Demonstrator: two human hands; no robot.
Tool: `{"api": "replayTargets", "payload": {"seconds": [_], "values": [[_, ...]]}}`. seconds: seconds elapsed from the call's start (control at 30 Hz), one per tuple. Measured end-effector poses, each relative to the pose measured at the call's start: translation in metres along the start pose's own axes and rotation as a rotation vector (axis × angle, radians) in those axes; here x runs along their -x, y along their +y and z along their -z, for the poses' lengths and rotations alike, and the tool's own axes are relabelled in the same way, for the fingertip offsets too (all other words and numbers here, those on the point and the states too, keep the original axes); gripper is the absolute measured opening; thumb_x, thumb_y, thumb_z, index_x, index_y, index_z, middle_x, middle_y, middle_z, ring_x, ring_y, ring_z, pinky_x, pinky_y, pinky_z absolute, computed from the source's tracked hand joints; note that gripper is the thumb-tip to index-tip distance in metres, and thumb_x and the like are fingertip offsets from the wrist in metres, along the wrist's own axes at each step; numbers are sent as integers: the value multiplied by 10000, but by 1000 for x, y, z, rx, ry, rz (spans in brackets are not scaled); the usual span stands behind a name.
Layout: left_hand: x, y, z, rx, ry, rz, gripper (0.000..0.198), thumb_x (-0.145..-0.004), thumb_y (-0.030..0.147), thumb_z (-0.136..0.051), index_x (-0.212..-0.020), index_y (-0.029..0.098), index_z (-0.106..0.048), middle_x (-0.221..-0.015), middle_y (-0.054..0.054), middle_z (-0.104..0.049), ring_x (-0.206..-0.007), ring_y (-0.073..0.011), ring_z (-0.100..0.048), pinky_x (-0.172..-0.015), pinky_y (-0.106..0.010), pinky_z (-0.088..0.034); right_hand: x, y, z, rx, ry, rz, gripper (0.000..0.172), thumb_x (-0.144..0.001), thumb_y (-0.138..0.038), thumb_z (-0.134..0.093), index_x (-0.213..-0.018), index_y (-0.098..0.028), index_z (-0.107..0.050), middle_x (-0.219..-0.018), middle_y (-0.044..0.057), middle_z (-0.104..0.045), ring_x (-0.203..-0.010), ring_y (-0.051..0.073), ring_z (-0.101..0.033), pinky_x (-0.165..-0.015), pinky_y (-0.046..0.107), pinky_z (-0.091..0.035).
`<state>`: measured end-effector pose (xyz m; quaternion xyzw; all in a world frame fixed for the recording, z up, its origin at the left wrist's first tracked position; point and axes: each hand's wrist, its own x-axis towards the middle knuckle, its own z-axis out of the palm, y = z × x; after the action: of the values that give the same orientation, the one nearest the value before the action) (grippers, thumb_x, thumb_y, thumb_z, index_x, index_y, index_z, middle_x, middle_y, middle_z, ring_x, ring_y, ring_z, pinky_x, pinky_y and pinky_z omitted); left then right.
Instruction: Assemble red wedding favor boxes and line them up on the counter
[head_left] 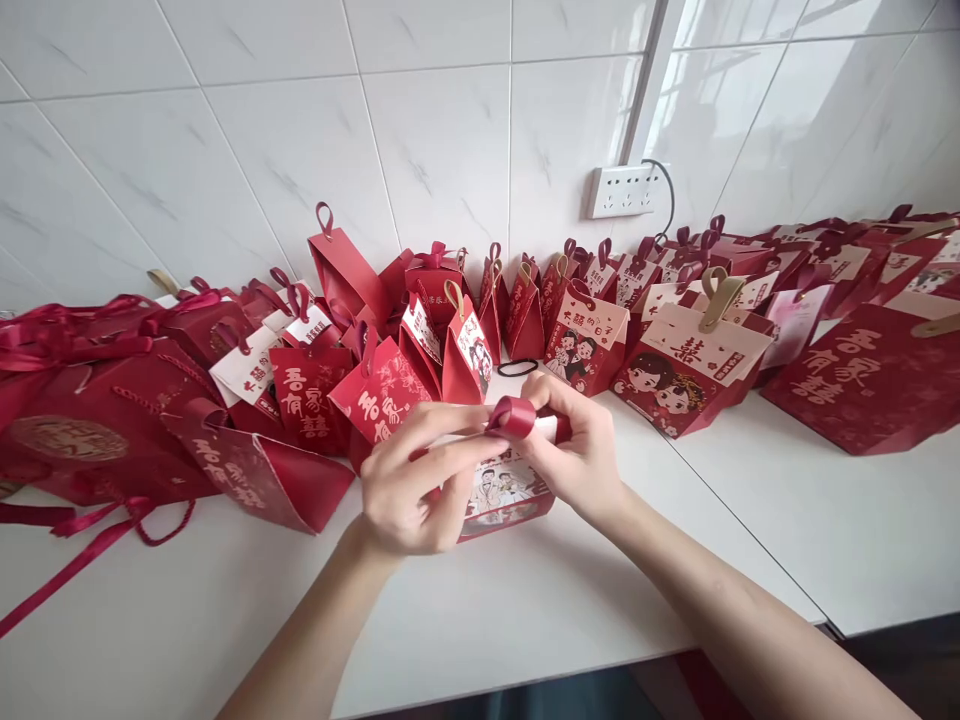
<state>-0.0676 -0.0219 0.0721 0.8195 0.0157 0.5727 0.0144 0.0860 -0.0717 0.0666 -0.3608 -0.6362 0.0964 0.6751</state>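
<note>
broadly, a white tiled wall (300,120) backs a white table (525,620), and a long row of red boxes (675,370) runs along it from edge to edge. they stand pushed back toward the wall, most with their printed fronts turned outward, probably so the hands can work in front of them at the near edge. a big red bag (90,430) lies slumped at the far left, its cords trailing over the table.

nearer, in the middle, one small box (506,495) with a cartoon print stands on the table between both hands. it seems to rest there so the table bears its weight and both hands can be at its top.

the left hand (409,490) is curled shut around the box's upper left side, fingers bent in front of it and forefinger stretched along the top toward the loop. the right hand (581,455) comes in from the other side, thumb and fingers pinched together on the red loop (514,415) that rises from the box's top, likely to hold it in shape. neither palm is spread.

just behind the hands a black hair tie (517,367) lies flat on the table, apart from them, in front of the row.
</note>
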Motion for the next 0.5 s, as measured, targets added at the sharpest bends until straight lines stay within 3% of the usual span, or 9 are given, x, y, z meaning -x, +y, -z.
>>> {"api": "replayTargets", "payload": {"seconds": [0.13, 0.3, 0.5], "values": [[-7, -1, 9, 13, -79, 1, 378, -761, -28, -541, -1025, 194, -696, -997, -63, -700, -839, -158, -673, -669, -265, -578, -2, 0, 3, 46, -56, 59, 211, -870, -216, -548, -680, -191, -460, -625, -31, -493, -562, 92, -444, -521, 225, -365], [-6, 5, 6, -12, -37, 79, 390, -764, -34, -552, -1052, 189, -691, -969, -34, -702, -786, -108, -659, -647, -200, -557, 2, 5, 1, 90, -67, 170, 31, -865, -192, -499, -849, -205, -476, -727, -4, -528, -616, 120, -482, -548, 260, -401], [1, 6, 0, -25, 46, 136, 363, -773, -9, -592, -1061, 191, -687, -944, -24, -686, -786, -103, -636, -688, -209, -551, 9, 16, -3, 282, 34, 499, 271, -809, -44, -506, -1004, -228, -467, -844, 31, -514, -763, 174, -508, -624, 320, -444]]}}
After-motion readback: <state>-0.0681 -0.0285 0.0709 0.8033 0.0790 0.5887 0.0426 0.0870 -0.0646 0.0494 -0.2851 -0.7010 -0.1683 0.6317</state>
